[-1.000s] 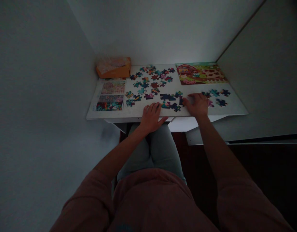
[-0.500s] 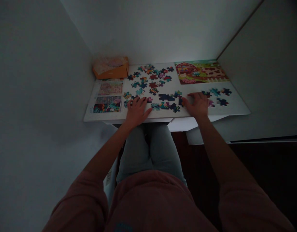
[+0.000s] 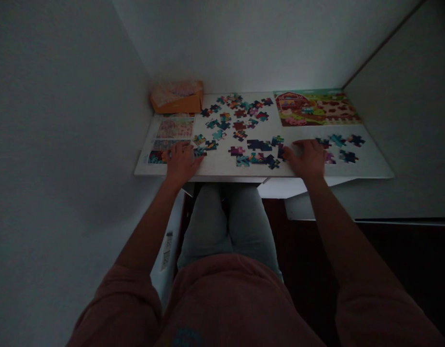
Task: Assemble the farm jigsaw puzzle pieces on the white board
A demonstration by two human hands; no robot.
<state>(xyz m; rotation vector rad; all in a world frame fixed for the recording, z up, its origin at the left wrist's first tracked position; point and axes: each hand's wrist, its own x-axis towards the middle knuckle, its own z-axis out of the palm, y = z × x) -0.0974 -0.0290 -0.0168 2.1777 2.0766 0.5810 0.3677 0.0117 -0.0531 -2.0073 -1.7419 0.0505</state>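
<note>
Jigsaw pieces (image 3: 240, 126) lay scattered across a white table (image 3: 222, 166).
The left hand (image 3: 182, 164) rested open, fingers spread, just beside a small teal piece (image 3: 199, 152); the right hand (image 3: 305, 159) lay open by a dark piece (image 3: 280, 152), seemingly gripping nothing. Dim light blurred the printed pictures, and both palms hid whatever lay beneath them.

A white table (image 3: 222, 166) holds jigsaw pieces (image 3: 240, 126), a farm picture (image 3: 316, 108) and orange box (image 3: 177, 99).
</note>
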